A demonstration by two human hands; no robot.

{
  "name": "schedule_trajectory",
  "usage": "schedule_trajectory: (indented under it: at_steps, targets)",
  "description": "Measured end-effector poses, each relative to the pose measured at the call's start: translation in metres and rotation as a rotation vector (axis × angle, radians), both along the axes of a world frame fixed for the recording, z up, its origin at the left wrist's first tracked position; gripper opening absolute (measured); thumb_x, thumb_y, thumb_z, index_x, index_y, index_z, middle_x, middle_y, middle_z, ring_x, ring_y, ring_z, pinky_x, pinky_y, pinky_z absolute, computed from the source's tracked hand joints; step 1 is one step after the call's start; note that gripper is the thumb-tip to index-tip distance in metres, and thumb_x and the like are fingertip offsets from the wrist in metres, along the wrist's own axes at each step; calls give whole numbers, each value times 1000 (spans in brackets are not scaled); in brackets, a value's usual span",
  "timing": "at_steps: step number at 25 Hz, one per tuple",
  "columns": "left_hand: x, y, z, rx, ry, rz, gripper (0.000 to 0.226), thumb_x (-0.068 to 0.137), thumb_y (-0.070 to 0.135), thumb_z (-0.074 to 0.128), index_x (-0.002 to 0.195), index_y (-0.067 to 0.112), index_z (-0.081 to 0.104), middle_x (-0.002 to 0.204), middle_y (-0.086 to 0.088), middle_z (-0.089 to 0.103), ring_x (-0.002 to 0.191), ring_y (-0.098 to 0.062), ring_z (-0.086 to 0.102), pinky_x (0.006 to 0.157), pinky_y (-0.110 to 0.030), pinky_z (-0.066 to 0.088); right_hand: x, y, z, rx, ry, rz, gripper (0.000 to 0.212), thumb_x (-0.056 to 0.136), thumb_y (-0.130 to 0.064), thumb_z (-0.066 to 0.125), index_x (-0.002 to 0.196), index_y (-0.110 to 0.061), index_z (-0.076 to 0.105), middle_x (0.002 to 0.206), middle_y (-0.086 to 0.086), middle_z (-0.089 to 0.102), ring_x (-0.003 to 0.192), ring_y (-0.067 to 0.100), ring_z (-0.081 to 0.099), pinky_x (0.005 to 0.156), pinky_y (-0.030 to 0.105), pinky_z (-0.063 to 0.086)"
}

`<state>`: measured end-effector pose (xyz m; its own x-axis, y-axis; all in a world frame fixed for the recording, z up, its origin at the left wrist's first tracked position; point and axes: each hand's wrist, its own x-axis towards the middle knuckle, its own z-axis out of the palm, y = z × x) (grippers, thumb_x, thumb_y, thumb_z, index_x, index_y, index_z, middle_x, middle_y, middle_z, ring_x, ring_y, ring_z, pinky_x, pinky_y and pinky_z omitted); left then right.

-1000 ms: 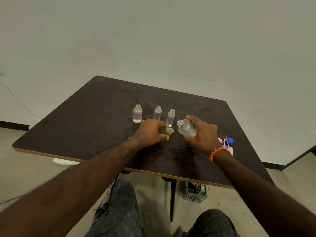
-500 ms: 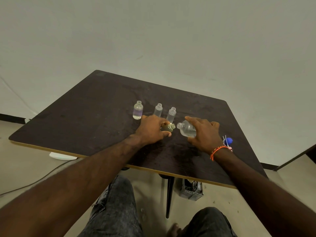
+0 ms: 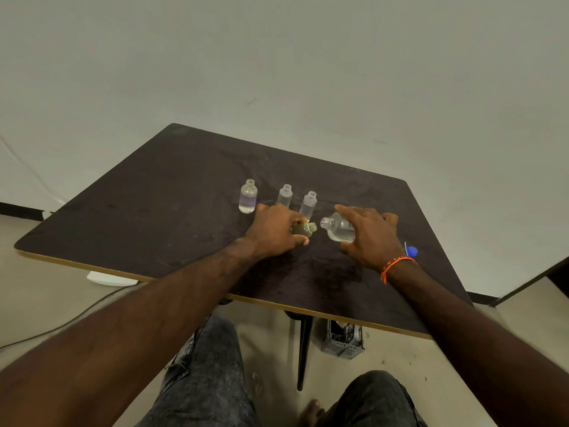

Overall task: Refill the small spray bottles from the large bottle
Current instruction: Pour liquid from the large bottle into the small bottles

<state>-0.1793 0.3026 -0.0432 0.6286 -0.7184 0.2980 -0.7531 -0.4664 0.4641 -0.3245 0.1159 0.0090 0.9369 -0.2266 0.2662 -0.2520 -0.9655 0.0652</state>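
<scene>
My right hand (image 3: pixel 371 237) grips the large clear bottle (image 3: pixel 337 229), tilted with its open neck pointing left. My left hand (image 3: pixel 275 231) holds a small greenish bottle (image 3: pixel 304 228), tilted with its open neck facing the large bottle's mouth; a narrow gap separates the two necks. Three small uncapped bottles stand upright behind my hands: a rounder one with a purple label (image 3: pixel 248 197) on the left, and two slim clear ones (image 3: pixel 284 195) (image 3: pixel 308 204).
The dark table (image 3: pixel 154 211) has a blue spray cap (image 3: pixel 411 251) partly hidden behind my right wrist. Under the table stand a black leg (image 3: pixel 303 349) and a small grey crate (image 3: pixel 343 342). A white object (image 3: pixel 110 278) and a cable lie on the floor at left.
The two bottles have tilted a little more toward each other, necks closer. The camera view shifted slightly; the standing bottles did not move.
</scene>
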Motion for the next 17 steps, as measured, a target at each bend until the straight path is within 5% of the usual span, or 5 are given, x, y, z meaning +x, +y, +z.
schedule_trajectory:
  at_steps: [17]
  targets:
    - [-4, -5, 4, 37, -2, -21, 53, 86, 52, 80, 132, 27, 72, 119, 5, 77, 116, -16, 65, 108, -47, 36, 2, -3, 3, -70, 21, 6, 82, 77, -35, 76, 150, -33, 41, 149, -6, 51, 132, 24, 45, 96, 44, 25]
